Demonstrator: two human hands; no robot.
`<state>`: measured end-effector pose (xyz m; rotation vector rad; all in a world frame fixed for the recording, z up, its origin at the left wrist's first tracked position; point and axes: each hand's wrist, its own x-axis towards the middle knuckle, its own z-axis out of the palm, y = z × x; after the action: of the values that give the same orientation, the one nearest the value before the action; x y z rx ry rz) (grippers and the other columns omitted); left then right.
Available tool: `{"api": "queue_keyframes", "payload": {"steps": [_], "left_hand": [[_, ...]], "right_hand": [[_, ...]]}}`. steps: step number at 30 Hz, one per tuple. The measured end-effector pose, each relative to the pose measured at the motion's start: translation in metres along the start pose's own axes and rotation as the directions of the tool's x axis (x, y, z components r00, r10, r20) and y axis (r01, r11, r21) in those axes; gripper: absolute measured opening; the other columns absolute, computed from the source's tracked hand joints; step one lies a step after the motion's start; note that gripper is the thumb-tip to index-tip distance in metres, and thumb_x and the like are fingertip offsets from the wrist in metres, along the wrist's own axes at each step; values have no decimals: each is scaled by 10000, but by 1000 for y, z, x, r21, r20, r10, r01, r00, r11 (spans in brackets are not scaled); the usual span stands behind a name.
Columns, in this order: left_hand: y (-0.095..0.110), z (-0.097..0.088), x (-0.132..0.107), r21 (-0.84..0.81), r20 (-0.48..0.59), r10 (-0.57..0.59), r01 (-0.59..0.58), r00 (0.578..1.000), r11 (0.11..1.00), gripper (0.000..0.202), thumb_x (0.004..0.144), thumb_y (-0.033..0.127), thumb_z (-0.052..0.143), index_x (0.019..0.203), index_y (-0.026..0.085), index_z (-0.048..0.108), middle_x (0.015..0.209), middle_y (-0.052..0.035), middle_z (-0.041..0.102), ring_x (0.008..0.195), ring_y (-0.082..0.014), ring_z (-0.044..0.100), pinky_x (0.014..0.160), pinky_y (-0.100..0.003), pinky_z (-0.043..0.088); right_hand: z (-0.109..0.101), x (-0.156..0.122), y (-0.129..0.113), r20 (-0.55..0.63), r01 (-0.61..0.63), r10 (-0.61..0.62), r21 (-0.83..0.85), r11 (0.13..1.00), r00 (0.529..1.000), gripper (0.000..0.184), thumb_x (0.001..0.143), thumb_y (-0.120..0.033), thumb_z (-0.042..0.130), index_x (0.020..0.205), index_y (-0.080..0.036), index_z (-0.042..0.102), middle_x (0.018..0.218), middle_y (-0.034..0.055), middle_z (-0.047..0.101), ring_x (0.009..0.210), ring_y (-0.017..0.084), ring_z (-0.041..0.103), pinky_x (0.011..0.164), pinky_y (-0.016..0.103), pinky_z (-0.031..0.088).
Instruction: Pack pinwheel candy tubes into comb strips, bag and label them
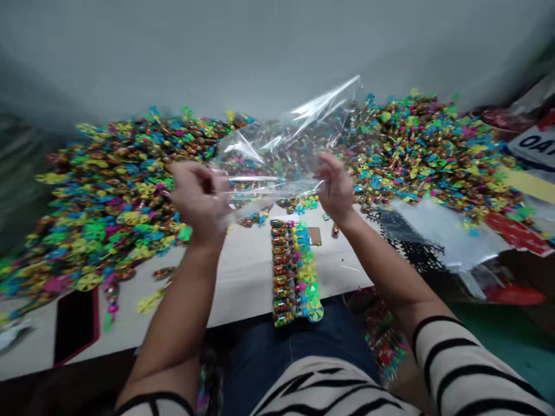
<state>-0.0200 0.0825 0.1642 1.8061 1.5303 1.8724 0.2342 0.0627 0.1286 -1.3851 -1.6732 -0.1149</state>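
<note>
**Clear bag held up between both hands above the tabletop**

Head view. A clear plastic bag (281, 147) is held up by both hands over the middle of the white tabletop (243, 277), clear of its surface. The left hand (199, 196) is closed, with its fingers pinched on the bag's lower left edge. The right hand (336, 188) is curled shut on the lower right edge (the fingertips themselves are blurred). The film is stretched between the two hands, and its upper corner is tilted up towards the far right.

Below the bag, a tidy row of packed toys (295, 271) is laid from the middle of the tabletop to its near edge, which the last pieces overhang. A small brown card (314, 236) is seen just beside the row's far end. Along the far edge, a large heap of colourful pinwheel toys (108, 190) is piled on the left and a second heap (427, 144) on the right. A black device with a red rim (76, 323) is laid flat near the near left corner. Black plastic pieces (407, 245) and clear wrappers (446, 231) are spread at the right edge. Striped sleeves (468, 358) are worn on both arms.
</note>
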Motion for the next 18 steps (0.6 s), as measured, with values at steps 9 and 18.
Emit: {"api": "queue_keyframes", "payload": {"steps": [9, 18], "left_hand": [[-133, 62, -100, 495, 414, -449, 219, 792, 841, 98, 884, 264, 462, 817, 203, 501, 699, -10, 556, 673, -169, 536, 621, -255, 350], [-147, 78, -123, 439, 522, -431, 202, 736, 876, 133, 897, 324, 491, 887, 201, 541, 818, -71, 663, 797, -219, 630, 709, -279, 422]], "right_hand": [[119, -79, 74, 583, -297, 398, -265, 917, 708, 537, 894, -160, 382, 1430, -157, 420, 1077, 117, 670, 1008, 276, 611, 887, 361, 474], [140, -73, 64, 671, -181, 264, -192, 965, 693, 495, 853, -72, 434, 1331, -163, 525, 1166, 115, 651, 1044, 253, 605, 899, 311, 461]]}}
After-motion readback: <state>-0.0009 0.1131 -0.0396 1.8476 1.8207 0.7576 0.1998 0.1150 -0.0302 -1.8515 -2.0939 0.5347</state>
